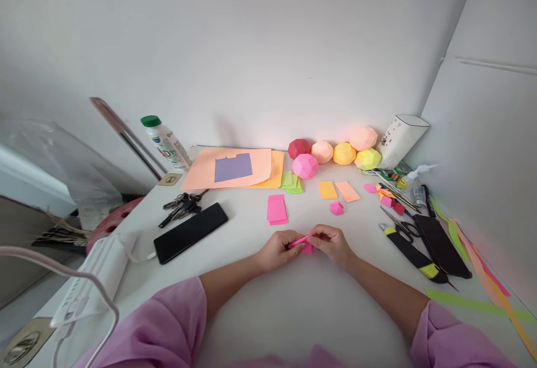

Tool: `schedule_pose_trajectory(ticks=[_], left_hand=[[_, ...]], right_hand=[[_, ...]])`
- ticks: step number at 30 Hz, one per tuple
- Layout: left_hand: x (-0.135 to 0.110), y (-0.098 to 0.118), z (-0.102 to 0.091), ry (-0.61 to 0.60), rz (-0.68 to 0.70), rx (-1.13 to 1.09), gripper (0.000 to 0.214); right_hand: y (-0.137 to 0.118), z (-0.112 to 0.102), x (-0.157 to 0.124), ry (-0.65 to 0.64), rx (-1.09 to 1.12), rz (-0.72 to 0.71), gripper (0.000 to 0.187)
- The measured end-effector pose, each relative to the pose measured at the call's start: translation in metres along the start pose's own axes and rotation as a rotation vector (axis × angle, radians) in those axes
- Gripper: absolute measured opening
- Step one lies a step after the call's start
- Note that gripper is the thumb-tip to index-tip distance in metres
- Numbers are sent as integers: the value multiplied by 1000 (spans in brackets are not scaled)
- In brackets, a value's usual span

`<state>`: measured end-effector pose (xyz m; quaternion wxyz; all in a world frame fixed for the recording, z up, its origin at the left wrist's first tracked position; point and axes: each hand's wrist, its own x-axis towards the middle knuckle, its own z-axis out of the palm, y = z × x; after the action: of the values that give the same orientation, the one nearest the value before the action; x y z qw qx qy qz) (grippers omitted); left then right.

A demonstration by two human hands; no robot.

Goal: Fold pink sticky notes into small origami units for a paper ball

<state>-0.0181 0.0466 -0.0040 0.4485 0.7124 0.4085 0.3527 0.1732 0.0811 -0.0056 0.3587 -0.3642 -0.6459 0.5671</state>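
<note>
My left hand (277,249) and my right hand (333,243) meet at the middle of the white table (251,301). Both pinch a small folded piece of pink paper (305,243) between their fingertips, just above the tabletop. A stack of pink sticky notes (277,209) lies just beyond my left hand. A small folded pink piece (336,208) sits beyond my right hand. Orange (327,189) and peach (348,191) notes lie farther back.
Several paper polyhedra (331,152) line the wall. Large peach sheets (230,168), green notes (292,182), a bottle (165,141), keys (182,204) and a black phone (191,232) lie at the left. Scissors (403,228), a cutter (413,253), a black case (442,245) and paper strips (478,303) lie at the right.
</note>
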Motion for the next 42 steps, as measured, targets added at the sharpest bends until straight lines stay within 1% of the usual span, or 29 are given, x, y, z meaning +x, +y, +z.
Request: schedule_pose_trajectory(ticks=[4,8,10,15,21,28,35,38,42], left_hand=[[0,1,1,-3,10,-39,34],[0,1,2,8,16,-17,37],[0,0,2,12,5,-11,38],[-2,1,1,-42,-44,-55,40],[-2,2,0,-60,-56,-60,40],[-2,5,0,-62,-68,-61,39],[-3,6,-1,-67,-88,-70,44],[-3,6,-1,-41,-118,-106,41],[-2,2,0,26,-191,-273,38]], right_hand=[[-1,0,0,4,-2,5,17],[-2,1,0,8,13,26,19],[-2,1,0,-1,33,43,21],[-4,3,0,-3,48,38,20],[-6,3,0,2,28,41,20],[-4,2,0,-14,24,42,19],[-6,2,-2,-34,6,45,21],[-5,2,-2,-25,23,50,20],[-3,1,-1,34,74,75,21]])
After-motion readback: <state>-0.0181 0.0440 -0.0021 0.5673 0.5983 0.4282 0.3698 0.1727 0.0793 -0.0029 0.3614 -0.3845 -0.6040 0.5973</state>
